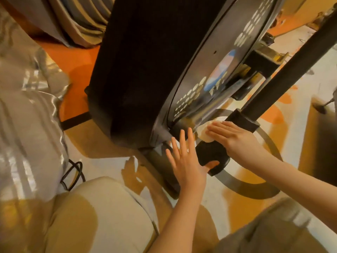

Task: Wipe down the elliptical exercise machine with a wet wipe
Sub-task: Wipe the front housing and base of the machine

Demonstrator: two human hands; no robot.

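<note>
My right hand [235,137] lies flat, fingers straight and together, pressing the wet wipe [205,131] against the low end of the elliptical machine [145,70], where the black bar [291,70] drops into its black foot bracket [212,157]. The wipe shows as a small white wad poking out from under my fingertips, at the bottom edge of the shiny flywheel disc [218,61]. My left hand [184,161] is open too, fingers spread and straight, holding nothing; it sits just beside the bracket, the thumb tucked in against the bracket's underside, and I cannot tell how firmly it bears on it. Beyond the hands, the tall black housing rises up the middle of the view, and a curved dark strip [246,187] runs over the patterned orange and white floor [113,161]. My knees in pale trousers [91,216] are at the bottom, and a grey striped cloth [27,106] is heaped on the left with a black cable [73,176] at its foot. As I judge it, I am working the base only; whether the disc, the housing and the bar have been wiped I cannot tell from their look, so much may be left.
</note>
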